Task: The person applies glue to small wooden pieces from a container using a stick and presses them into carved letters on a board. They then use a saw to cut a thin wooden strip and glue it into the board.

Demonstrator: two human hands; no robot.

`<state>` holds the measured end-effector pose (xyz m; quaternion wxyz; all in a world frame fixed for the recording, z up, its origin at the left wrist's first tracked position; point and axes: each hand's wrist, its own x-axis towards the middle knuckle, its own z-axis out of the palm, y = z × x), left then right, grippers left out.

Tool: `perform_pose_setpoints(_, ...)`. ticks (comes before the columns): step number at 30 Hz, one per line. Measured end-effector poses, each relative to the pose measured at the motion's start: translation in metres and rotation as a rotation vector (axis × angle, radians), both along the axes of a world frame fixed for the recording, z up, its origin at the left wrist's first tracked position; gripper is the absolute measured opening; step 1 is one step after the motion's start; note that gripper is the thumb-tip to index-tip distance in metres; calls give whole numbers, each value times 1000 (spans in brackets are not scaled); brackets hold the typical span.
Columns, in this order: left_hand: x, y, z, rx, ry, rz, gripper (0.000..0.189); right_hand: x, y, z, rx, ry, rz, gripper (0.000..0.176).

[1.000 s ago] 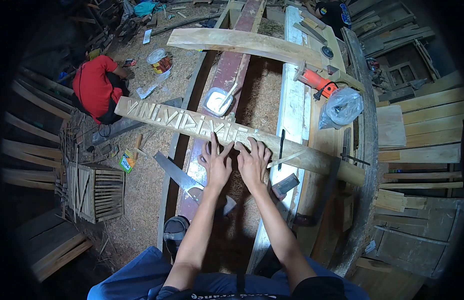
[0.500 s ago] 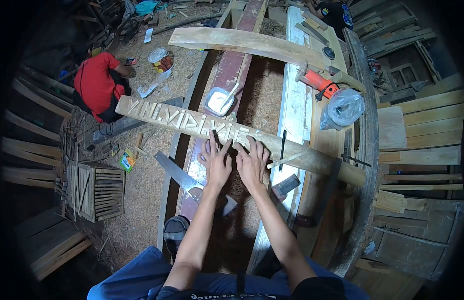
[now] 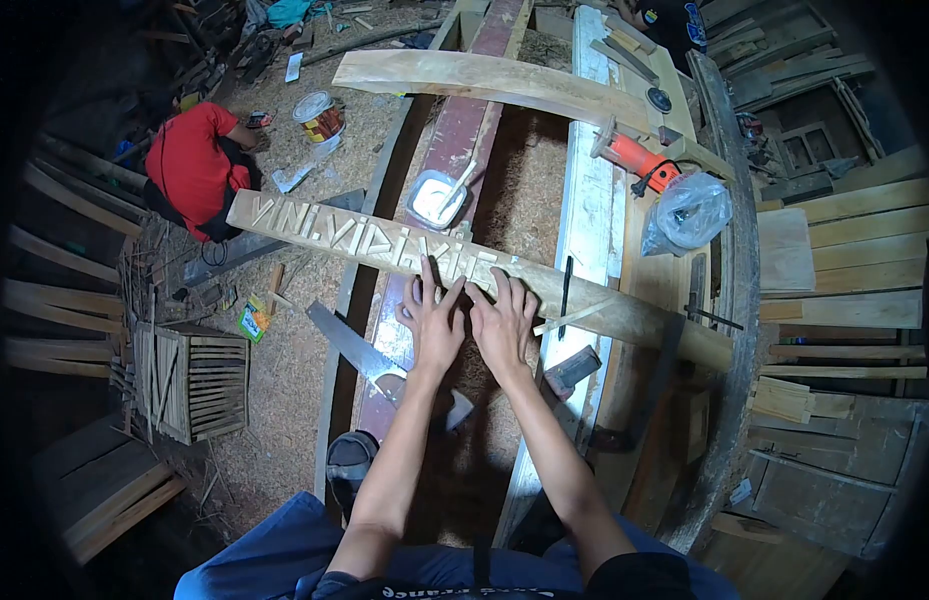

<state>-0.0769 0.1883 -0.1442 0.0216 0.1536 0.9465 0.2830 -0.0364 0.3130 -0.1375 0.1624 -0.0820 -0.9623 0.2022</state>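
Note:
A long wooden plank (image 3: 634, 318) lies across the bench, with raised wooden letters (image 3: 329, 228) along its left part. My left hand (image 3: 434, 328) rests at the plank's near edge, fingers spread, the fingertips touching the last letters. Beside it, my right hand (image 3: 500, 318) is also spread, its index finger reaching onto the letter at the row's right end. Both thumbs point inward and come close together. Behind the letters stands a square tub of white paste (image 3: 427, 202) with a stick (image 3: 461, 186) in it. A dark thin tool (image 3: 566, 290) and a wood strip (image 3: 582, 316) lie on the plank, right of my right hand.
A handsaw (image 3: 351, 340) lies left of my forearms, and a dark block (image 3: 572, 372) sits to the right. An orange power tool (image 3: 634, 160) and plastic bag (image 3: 687, 213) are on the bench. A person in red (image 3: 196, 165) crouches left, near a paint can (image 3: 318, 117).
The view has shifted slightly, so the plank and tub appear a little higher and further left. Both hands keep nearly the same pose at the letters.

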Motion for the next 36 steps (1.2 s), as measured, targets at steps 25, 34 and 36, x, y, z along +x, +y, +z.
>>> perform_pose_setpoints(25, 10, -6, -3, 38, 24, -8, 53, 9, 5, -8, -10, 69, -68, 39)
perform_pose_setpoints(34, 9, 1, 0, 35, -7, 11, 54, 9, 3, -2, -21, 46, -62, 38)
perform_pose_setpoints(36, 8, 0, 0, 28, 6, 5, 55, 9, 3, -1, -24, 50, -59, 38)
